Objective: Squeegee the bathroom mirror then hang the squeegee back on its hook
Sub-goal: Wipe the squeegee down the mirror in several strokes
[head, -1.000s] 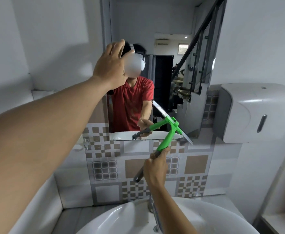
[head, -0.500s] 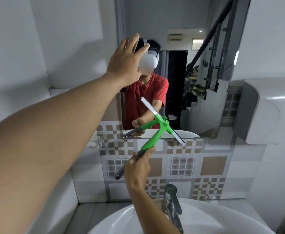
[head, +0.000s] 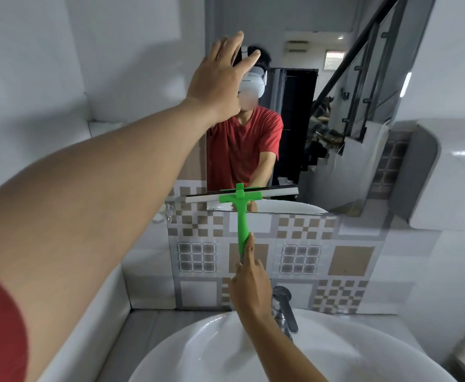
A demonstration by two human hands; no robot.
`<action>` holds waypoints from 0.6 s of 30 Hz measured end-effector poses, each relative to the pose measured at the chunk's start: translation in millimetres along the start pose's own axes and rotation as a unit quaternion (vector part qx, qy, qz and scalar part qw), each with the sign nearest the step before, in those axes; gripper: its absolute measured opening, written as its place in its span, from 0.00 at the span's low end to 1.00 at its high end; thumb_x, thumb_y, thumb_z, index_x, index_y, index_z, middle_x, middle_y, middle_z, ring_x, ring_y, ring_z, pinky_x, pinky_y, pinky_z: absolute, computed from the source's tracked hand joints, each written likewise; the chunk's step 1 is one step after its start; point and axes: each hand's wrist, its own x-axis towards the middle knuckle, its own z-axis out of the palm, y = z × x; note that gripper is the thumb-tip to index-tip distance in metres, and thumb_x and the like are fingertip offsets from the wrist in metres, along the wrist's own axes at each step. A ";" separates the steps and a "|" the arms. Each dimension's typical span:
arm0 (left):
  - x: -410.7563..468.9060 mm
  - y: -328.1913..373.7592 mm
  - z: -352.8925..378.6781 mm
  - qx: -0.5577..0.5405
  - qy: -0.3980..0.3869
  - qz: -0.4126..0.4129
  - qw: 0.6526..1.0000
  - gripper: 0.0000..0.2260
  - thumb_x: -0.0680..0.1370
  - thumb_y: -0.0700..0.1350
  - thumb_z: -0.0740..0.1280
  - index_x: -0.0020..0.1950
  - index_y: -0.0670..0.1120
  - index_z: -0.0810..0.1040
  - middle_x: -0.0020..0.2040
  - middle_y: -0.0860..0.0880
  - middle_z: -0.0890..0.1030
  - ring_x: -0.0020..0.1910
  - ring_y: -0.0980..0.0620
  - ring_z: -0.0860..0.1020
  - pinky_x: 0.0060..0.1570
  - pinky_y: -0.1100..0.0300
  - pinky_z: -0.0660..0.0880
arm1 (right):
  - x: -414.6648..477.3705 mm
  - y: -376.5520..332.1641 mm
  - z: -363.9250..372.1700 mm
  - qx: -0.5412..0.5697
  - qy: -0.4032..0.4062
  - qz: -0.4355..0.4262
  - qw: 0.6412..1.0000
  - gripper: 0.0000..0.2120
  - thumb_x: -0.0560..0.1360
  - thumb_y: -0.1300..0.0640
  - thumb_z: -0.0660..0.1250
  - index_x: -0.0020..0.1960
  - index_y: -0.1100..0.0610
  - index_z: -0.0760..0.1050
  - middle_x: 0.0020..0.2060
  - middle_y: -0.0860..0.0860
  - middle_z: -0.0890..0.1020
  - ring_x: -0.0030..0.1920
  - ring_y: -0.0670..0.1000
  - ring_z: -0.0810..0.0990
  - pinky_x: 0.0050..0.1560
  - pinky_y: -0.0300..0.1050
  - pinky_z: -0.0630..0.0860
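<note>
Green squeegee upright, blade level against the mirror at its bottom edge, placed for a stroke across the glass. Right hand wrapped around the lower handle, forefinger laid along it for steady pressure. Left hand flat on the glass higher up, fingers spread, grasping nothing, probably bracing. Hook nowhere in view; blade contact hard to confirm.
</note>
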 end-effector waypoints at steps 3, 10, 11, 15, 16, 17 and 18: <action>-1.0 1.7 -5.0 -0.010 -0.009 -0.001 1.000 0.37 0.74 0.50 0.75 0.81 0.52 0.63 0.82 0.43 0.59 0.79 0.39 0.59 0.75 0.46 0.66 | -4.2 4.0 -1.0 -0.029 -0.007 -0.002 1.000 0.45 0.81 0.61 0.64 0.81 0.45 0.34 0.51 0.53 0.77 0.42 0.50 0.78 0.40 0.45 0.79; -2.6 4.7 -9.9 -0.018 -0.018 -0.003 1.000 0.35 0.76 0.53 0.72 0.81 0.52 0.63 0.82 0.43 0.58 0.79 0.37 0.58 0.76 0.44 0.63 | -9.8 19.5 -8.7 -0.078 -0.013 0.019 0.997 0.42 0.81 0.63 0.62 0.82 0.48 0.37 0.53 0.54 0.79 0.42 0.52 0.79 0.41 0.49 0.80; -2.2 5.3 -10.9 -0.021 -0.019 -0.004 1.000 0.35 0.76 0.53 0.72 0.81 0.52 0.63 0.82 0.43 0.58 0.79 0.37 0.58 0.76 0.44 0.63 | -12.5 19.4 -10.1 -0.078 -0.018 0.023 0.997 0.41 0.81 0.63 0.61 0.82 0.48 0.37 0.53 0.54 0.80 0.42 0.52 0.78 0.40 0.49 0.79; -0.6 6.3 -14.9 -0.027 -0.027 -0.007 0.999 0.35 0.76 0.52 0.73 0.80 0.52 0.64 0.82 0.42 0.58 0.78 0.37 0.59 0.75 0.45 0.64 | -18.0 13.4 -16.9 -0.069 -0.040 0.039 0.996 0.42 0.80 0.64 0.62 0.82 0.49 0.37 0.53 0.54 0.81 0.41 0.51 0.76 0.34 0.42 0.70; -0.4 6.3 -15.5 -0.028 -0.028 -0.007 0.999 0.34 0.75 0.51 0.73 0.80 0.52 0.64 0.82 0.42 0.59 0.78 0.37 0.59 0.75 0.44 0.65 | -18.9 11.3 -18.2 -0.064 -0.048 0.042 0.996 0.43 0.80 0.65 0.63 0.82 0.50 0.37 0.52 0.54 0.82 0.40 0.51 0.77 0.33 0.41 0.70; -0.4 6.5 -16.0 -0.028 -0.029 -0.006 0.999 0.34 0.75 0.51 0.73 0.80 0.51 0.65 0.81 0.42 0.59 0.78 0.37 0.59 0.74 0.43 0.65 | -19.7 9.7 -19.5 -0.059 -0.055 0.042 0.996 0.44 0.79 0.66 0.63 0.82 0.50 0.37 0.51 0.54 0.82 0.40 0.51 0.77 0.32 0.41 0.70; -0.5 6.9 -16.3 -0.029 -0.029 -0.007 0.999 0.34 0.75 0.51 0.73 0.80 0.51 0.65 0.81 0.42 0.59 0.78 0.37 0.60 0.74 0.43 0.66 | -20.2 9.0 -20.1 -0.055 -0.059 0.040 0.996 0.45 0.79 0.66 0.63 0.82 0.50 0.36 0.51 0.54 0.82 0.40 0.51 0.78 0.33 0.42 0.72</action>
